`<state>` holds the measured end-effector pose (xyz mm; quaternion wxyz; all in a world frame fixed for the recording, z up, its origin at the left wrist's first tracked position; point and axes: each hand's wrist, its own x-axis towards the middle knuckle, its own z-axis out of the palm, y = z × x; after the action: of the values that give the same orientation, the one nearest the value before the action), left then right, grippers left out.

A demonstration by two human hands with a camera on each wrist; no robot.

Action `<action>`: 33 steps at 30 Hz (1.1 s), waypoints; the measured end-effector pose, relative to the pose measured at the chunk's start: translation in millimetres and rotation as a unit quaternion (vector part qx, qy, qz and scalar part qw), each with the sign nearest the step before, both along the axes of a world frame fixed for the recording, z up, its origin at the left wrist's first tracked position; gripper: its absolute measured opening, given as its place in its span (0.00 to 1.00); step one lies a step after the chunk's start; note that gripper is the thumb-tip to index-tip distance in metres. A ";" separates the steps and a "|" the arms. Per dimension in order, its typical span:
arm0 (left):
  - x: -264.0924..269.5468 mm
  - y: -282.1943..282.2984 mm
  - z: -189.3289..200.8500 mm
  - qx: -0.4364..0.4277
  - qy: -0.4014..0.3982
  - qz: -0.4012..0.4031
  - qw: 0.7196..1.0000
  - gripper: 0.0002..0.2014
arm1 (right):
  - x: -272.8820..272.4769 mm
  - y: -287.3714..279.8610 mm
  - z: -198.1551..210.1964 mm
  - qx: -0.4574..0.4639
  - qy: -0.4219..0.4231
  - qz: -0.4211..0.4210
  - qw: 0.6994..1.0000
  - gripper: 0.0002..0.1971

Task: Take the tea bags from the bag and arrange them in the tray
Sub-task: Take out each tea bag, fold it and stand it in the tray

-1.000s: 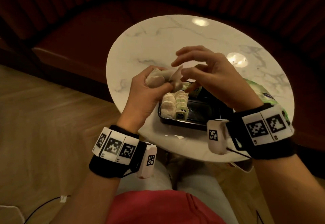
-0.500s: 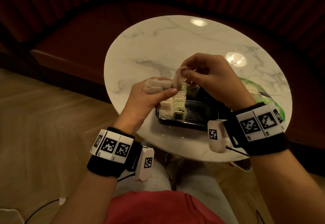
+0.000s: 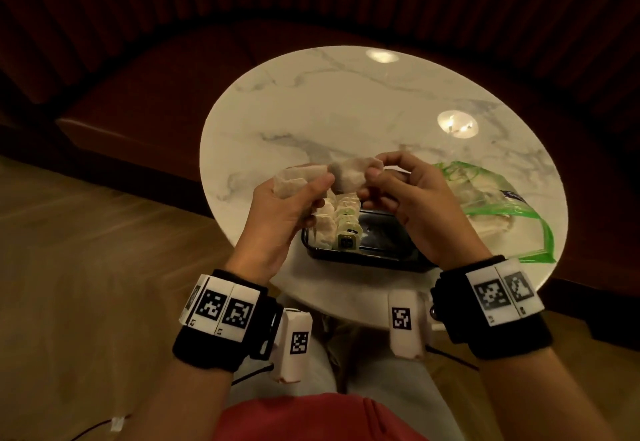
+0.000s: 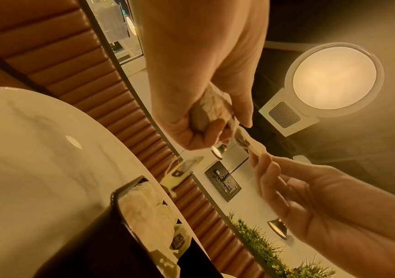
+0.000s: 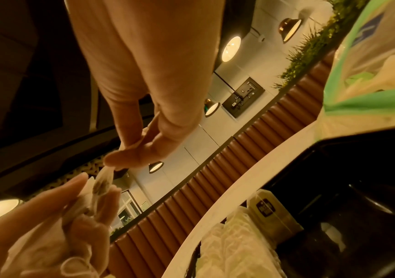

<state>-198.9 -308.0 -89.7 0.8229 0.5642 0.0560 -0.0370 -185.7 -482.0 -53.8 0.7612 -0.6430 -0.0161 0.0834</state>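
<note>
A clump of tea bags (image 3: 294,181) sits above the black tray (image 3: 363,257), gripped in the left hand (image 3: 277,219) with curled fingers, while the right hand (image 3: 415,205) pinches one tea bag (image 3: 349,172) beside it, the green-edged bag (image 3: 502,205) lying at three o'clock on the marble table (image 3: 346,111).
</note>
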 end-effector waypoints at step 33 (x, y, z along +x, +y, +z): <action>17.1 16.5 -39.6 0.484 0.069 -0.049 0.871 0.07 | 104.8 -13.7 -28.1 -0.682 -0.031 0.162 0.713 0.09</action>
<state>-181.8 -291.5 -129.4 0.4381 0.8899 0.0957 -0.0838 -80.9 -495.8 -81.9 0.0900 -0.9772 -0.0826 0.1736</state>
